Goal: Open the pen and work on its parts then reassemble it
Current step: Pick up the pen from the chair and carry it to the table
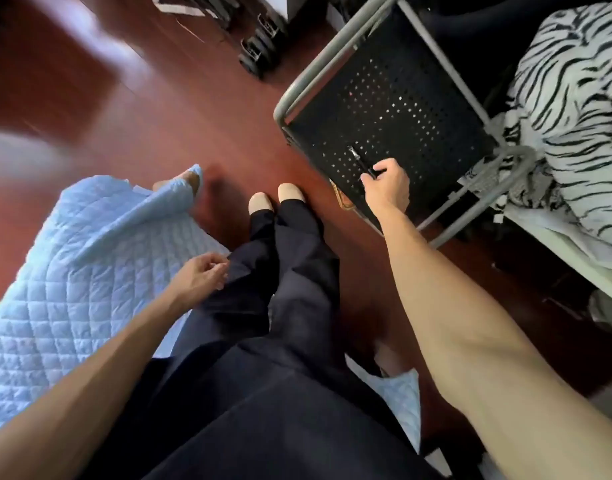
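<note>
A slim black pen (pixel 360 161) with a silvery tip lies on the black perforated seat of a chair (pixel 384 98), pointing up and left. My right hand (pixel 389 185) reaches out over the seat's near edge, and its fingertips pinch the pen's near end. My left hand (pixel 202 276) hangs by my left thigh, fingers loosely curled with nothing in them, next to a light blue quilted cover (pixel 72 271).
The chair has a grey metal frame (pixel 332 46). A zebra-striped blanket (pixel 581 98) is heaped on the right. My legs in dark trousers (pixel 280 289) stretch over a red-brown wooden floor (pixel 159 116). Black caster wheels (pixel 258 50) stand at the top.
</note>
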